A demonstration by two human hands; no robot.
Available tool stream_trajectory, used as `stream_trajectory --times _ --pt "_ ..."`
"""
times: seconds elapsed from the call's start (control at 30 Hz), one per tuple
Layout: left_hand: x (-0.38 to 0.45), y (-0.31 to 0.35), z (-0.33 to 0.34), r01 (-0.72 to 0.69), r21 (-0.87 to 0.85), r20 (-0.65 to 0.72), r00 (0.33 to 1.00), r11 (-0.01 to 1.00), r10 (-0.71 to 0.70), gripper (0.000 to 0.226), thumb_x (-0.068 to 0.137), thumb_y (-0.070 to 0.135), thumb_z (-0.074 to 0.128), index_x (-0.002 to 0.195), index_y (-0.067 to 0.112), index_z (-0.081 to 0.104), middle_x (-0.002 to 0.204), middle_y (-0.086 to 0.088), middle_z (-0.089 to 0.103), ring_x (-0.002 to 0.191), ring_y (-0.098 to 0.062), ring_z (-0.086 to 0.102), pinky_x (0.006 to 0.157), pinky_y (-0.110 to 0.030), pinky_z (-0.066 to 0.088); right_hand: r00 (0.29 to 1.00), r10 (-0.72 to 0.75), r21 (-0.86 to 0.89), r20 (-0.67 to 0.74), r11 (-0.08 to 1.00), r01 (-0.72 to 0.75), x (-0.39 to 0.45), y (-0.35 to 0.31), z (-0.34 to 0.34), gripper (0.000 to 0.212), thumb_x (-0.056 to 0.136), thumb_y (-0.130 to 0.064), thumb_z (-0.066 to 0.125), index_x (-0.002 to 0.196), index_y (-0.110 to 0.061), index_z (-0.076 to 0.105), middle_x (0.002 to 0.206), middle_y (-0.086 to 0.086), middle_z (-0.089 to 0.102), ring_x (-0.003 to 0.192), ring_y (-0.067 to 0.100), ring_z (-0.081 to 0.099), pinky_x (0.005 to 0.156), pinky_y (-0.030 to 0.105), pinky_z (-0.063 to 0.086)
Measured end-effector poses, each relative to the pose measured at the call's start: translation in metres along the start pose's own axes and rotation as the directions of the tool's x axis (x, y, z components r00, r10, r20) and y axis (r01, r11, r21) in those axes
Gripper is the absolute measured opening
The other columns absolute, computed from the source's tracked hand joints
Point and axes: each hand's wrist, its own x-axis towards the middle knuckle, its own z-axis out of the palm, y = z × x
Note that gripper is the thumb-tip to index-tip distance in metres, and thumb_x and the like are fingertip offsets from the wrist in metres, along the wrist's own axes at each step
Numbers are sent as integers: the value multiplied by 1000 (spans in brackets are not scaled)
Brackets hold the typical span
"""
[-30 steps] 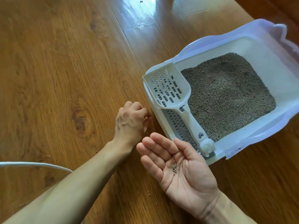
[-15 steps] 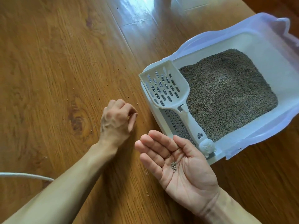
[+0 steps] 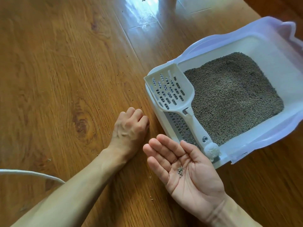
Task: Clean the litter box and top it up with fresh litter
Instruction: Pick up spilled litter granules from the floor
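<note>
Few litter pellets (image 3: 180, 171) in right hand (image 3: 188, 171) palm, below straight fingers (image 3: 164, 151)

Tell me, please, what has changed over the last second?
The left hand, fingers curled down on the floor, slid left away from the litter box, then back toward it. The right hand stayed palm-up holding litter pellets; the scoop stayed across the box corner.

We see our right hand (image 3: 188, 171) cupping pellets (image 3: 180, 170), our left hand (image 3: 131, 126) curled on the floor (image 3: 65, 71) beside the litter box (image 3: 255, 45).
</note>
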Motion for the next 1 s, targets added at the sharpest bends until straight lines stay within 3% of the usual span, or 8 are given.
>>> stream_trajectory --times 0.1,0.23,0.3,0.57,0.73,0.87,1.0 --pt "4 0 3 -19 57 18 1000 998 18 11 90 11 61 79 9 61 80 -11 56 76 -31 52 61 -41 39 1000 -1 3 11 1000 0 1 1 0 58 106 -31 20 138 11 43 141 31 47 140 41 36 116 47 28" --pt "14 -12 -4 227 -63 -38 973 972 -230 13 93 21 55 88 11 62 87 -10 58 83 -30 52 69 -41 42 1000 2 7 28 1000 -3 5 0 4 56 106 -30 22 137 12 43 140 31 48 138 43 37 116 47 29" --pt "22 -18 -5 273 -68 -54 959 960 -277 11 92 21 59 89 11 62 88 -10 58 85 -30 52 71 -41 42 999 5 5 38 1000 -5 8 -2 7 55 106 -29 23 137 12 43 139 32 48 138 43 38 116 47 29" --pt "42 -20 3 209 60 -5 978 976 -209 16 95 24 55 94 10 63 94 -10 59 91 -30 52 75 -43 43 997 9 2 79 1000 -9 9 -3 5 59 107 -31 16 139 11 40 142 30 46 140 41 35 117 47 25" --pt "46 -22 7 172 152 24 984 973 -178 13 92 19 62 88 7 63 89 -13 59 87 -34 53 70 -45 43 995 -8 -9 101 1000 9 7 0 -1 58 107 -31 16 141 11 38 143 30 44 141 40 33 118 47 23" --pt "46 -24 7 179 140 53 981 974 -188 10 95 18 59 92 8 59 92 -14 58 87 -33 51 71 -42 40 993 -20 -14 117 1000 22 9 0 -1 59 107 -31 13 143 12 33 145 30 42 143 41 30 118 47 20" --pt "41 -56 -5 398 2 -49 916 917 -397 14 98 16 52 95 6 61 97 -19 60 89 -35 52 73 -39 39 992 -15 3 127 1000 15 10 -1 -2 59 107 -31 14 142 12 33 144 30 42 142 41 30 118 48 22"
